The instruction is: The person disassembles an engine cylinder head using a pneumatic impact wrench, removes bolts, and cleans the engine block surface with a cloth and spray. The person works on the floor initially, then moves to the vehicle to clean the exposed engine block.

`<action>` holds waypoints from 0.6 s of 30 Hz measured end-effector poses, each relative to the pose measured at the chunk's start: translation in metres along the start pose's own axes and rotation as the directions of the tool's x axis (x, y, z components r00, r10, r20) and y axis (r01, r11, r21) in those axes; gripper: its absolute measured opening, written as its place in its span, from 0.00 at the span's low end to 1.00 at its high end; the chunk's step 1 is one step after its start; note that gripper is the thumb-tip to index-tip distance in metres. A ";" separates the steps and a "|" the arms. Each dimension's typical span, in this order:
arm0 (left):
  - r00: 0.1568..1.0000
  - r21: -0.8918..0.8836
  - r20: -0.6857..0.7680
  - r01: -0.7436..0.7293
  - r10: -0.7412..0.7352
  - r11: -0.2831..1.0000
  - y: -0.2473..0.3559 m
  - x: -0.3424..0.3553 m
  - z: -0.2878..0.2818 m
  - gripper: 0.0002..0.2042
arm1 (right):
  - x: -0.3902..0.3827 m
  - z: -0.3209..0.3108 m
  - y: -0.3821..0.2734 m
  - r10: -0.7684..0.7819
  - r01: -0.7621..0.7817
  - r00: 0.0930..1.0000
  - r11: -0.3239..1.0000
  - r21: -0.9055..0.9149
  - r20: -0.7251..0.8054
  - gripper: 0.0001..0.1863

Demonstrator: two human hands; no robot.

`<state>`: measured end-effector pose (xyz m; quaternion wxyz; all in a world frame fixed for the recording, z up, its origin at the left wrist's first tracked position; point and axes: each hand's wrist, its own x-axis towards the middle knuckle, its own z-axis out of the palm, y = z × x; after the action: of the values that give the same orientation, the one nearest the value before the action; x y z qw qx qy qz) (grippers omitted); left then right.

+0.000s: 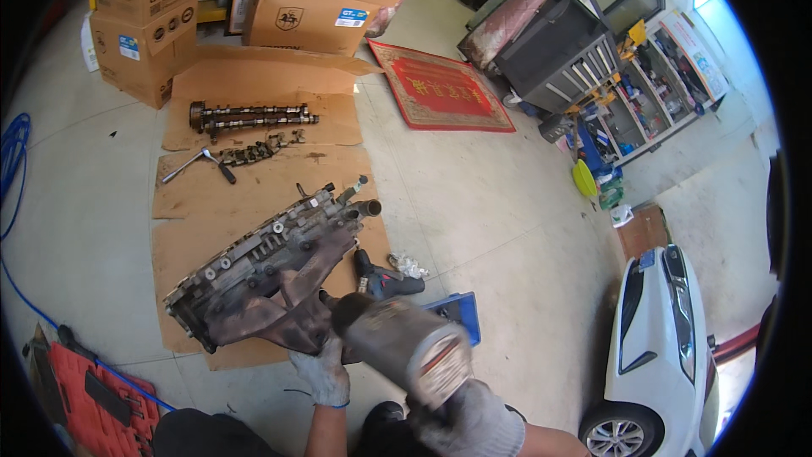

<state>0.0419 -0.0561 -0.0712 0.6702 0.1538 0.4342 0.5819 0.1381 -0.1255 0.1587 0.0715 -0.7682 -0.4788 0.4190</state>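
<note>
A cylinder head (262, 241) lies aslant on flattened cardboard, with a rusty brown exhaust manifold (288, 309) along its near side. My left hand (321, 377), in a pale work glove, is closed on the manifold's lower end; its fingertips are partly hidden. In front of it, my gloved right hand (474, 423) grips a catalytic converter (402, 343), a grey metal canister slightly smeared by motion. Its dark neck points at the manifold, and its ribbed end faces me. Whether neck and manifold touch I cannot tell.
Beside the head lie a cordless power tool (385, 279) and a blue tray (461, 317). Beyond are a ratchet (190, 165) and camshafts (254, 117) on cardboard (338, 169). A red tool case (93, 398) sits lower left, a white car (660, 330) right, cartons (148, 42) behind.
</note>
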 end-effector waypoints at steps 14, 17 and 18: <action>0.995 0.258 -0.054 -0.065 0.081 0.964 -0.004 -0.007 -0.004 0.34 | -0.006 -0.003 -0.028 0.020 -0.008 0.995 0.993 0.119 -0.098 0.17; 0.998 0.092 -0.044 -0.035 0.039 0.995 0.008 -0.001 0.005 0.32 | -0.007 0.003 -0.038 0.018 0.001 0.989 0.991 0.131 -0.148 0.20; 0.998 0.095 -0.059 -0.015 0.020 0.995 0.010 -0.003 0.006 0.31 | -0.006 0.006 -0.025 0.009 0.006 0.990 0.995 0.101 -0.144 0.17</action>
<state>0.0397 -0.0542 -0.0594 0.6439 0.1714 0.4797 0.5709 0.1161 -0.1190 0.1714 0.1443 -0.7922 -0.4501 0.3861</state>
